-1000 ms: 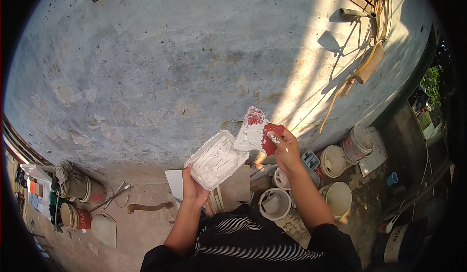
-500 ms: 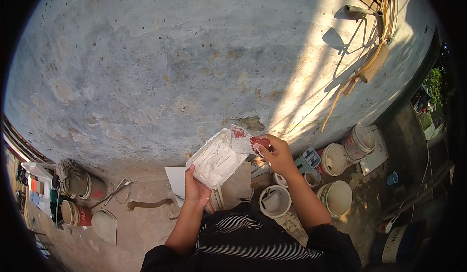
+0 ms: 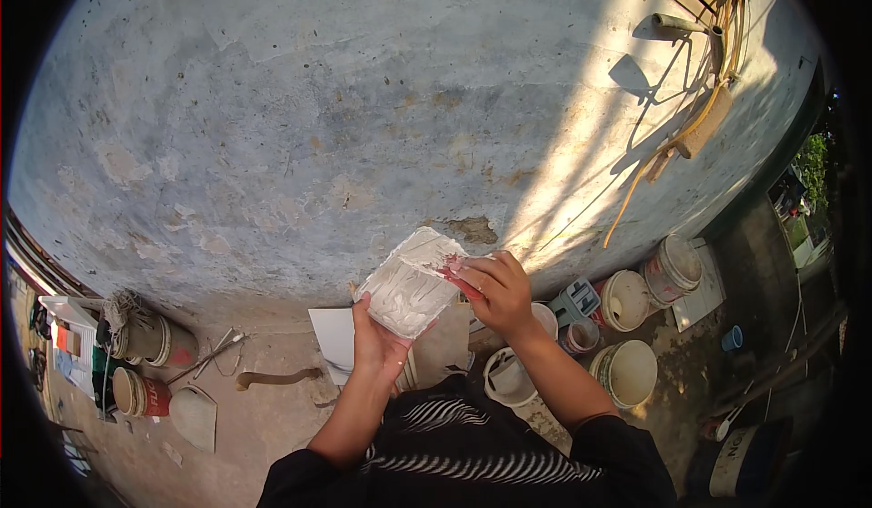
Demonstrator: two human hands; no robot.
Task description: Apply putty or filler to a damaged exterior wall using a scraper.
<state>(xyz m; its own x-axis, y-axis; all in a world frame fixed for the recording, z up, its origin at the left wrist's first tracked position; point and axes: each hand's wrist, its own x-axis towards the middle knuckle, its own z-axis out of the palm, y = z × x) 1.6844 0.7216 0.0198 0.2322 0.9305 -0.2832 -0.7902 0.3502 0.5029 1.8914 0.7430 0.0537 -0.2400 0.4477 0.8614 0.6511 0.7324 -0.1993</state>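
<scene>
My left hand [image 3: 377,345] grips the near edge of a shallow white tray [image 3: 386,313], thumb over the rim and the other fingers beneath. Thick whitish paste [image 3: 409,281] with ridges and streaks covers the tray's inside. Wrapped round a red putty knife [image 3: 461,276], my right hand [image 3: 501,295] is at the tray's right side. The knife's blade is smeared with paste and meets the far right part of the tray, so its edge is partly hidden. In front of both hands rises a worn bluish-grey wall [image 3: 345,127] with peeling patches.
Several buckets [image 3: 631,374] stand on the floor at the right, with a blue cup [image 3: 733,337] beyond them. Left are more buckets [image 3: 141,393], a curved wooden handle [image 3: 277,378] and a white board [image 3: 331,335]. Tools [image 3: 699,122] hang on the wall at upper right.
The putty knife has turned and shifted slightly left and down over the tray, with my right hand now more on top. The paste looks smoother, gathered toward the far edge.
</scene>
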